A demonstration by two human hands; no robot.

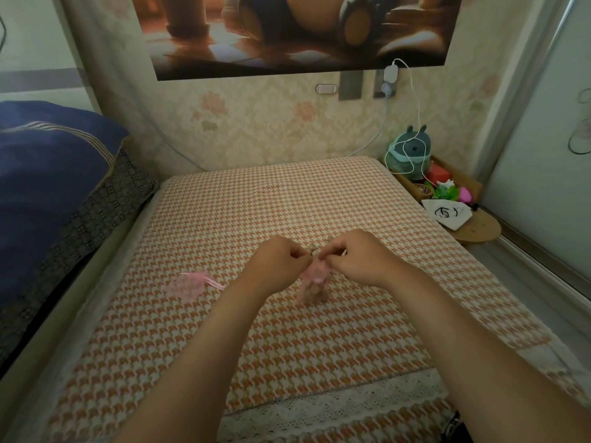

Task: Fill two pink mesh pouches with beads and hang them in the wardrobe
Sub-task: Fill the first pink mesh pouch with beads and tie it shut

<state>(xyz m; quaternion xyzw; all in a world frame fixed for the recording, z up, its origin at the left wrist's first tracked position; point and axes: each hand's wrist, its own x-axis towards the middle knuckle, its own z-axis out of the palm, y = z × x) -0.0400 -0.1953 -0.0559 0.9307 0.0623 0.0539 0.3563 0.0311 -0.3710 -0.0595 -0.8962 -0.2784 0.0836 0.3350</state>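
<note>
Pink mesh pouch (314,280) is at the middle of the houndstooth cover (256,346), between your two hands. Your left hand (279,259) and right hand (355,258) both have their fingers curled in and pinch its neck from opposite sides. Its long axis runs from the gathered neck at your fingertips to the bulged belly nearer you, where brownish beads (315,295) show through the mesh. The mouth points away from you. Whether the belly rests on the cover or hangs just above it cannot be told. By judgement, this pouch is filled and you are closing it. The next move calls for drawing the two sides apart evenly, mouth kept uppermost so nothing spills. The second pouch (188,286) lies flat well to the left, apparently not yet filled.
</note>
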